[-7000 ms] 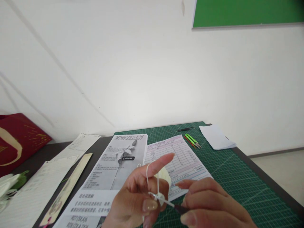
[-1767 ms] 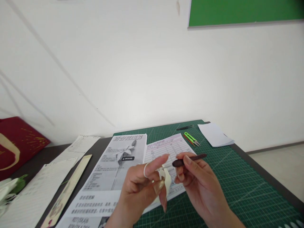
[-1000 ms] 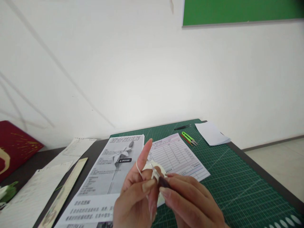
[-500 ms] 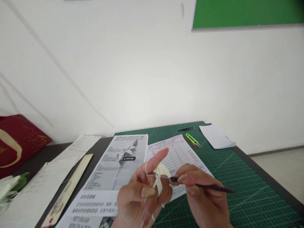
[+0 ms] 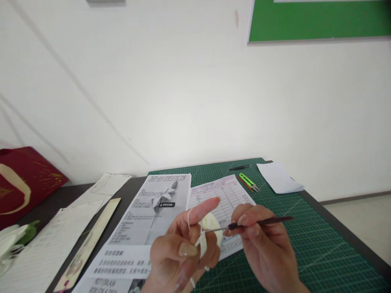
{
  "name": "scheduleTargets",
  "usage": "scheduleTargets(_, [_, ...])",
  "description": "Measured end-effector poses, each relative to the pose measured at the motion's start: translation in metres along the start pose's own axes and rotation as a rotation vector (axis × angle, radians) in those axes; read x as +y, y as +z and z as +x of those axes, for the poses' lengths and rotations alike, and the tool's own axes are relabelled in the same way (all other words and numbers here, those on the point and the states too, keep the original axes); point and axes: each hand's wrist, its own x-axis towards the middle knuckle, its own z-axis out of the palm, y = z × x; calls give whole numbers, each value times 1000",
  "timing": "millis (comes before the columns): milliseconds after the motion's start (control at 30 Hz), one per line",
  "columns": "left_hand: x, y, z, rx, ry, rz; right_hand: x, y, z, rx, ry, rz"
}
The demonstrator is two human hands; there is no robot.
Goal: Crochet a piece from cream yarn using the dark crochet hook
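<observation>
My left hand (image 5: 186, 248) pinches a small cream crochet piece (image 5: 211, 223) between thumb and fingers, its index finger stretched out. A strand of white yarn (image 5: 188, 219) loops round that index finger, and more yarn shows between the lower fingers. In my right hand (image 5: 265, 244) is a crochet hook (image 5: 275, 220) with a dark handle, held like a pen. The hook's thin metal shaft reaches left to the edge of the crochet piece; its tip is at the stitches, too small to make out fully. Part of the piece is hidden behind the left fingers.
Printed sheets (image 5: 171, 191) and a form (image 5: 220, 191) lie under and beyond my hands on a green cutting mat (image 5: 305, 236). Green thread snips (image 5: 248, 181), tweezers (image 5: 240, 167) and white paper (image 5: 277, 179) are behind. Left are lined sheets (image 5: 70, 228), a ruler-like strip (image 5: 88, 244) and a red bag (image 5: 27, 183).
My right hand has shifted slightly right and tilted the hook, its handle end now higher. The crochet piece shows a little more beside the left fingers. The view has tipped slightly upward.
</observation>
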Motion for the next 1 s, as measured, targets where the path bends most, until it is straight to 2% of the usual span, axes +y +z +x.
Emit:
scheduleTargets(267, [-1, -3, -1, -72, -6, -70, -4, -1, 2, -60, -40, -67])
scheduleTargets(567, [-1, -10, 1, -174, -38, -9, -4, 0, 2, -35, 76, 101])
scheduleTargets(700, [0, -12, -2, -156, -27, 80, -5, 1, 1, -7, 94, 121])
scheduleTargets(1000, [-2, -10, -3, -96, -65, 97, -5, 2, 1, 10, 104, 122])
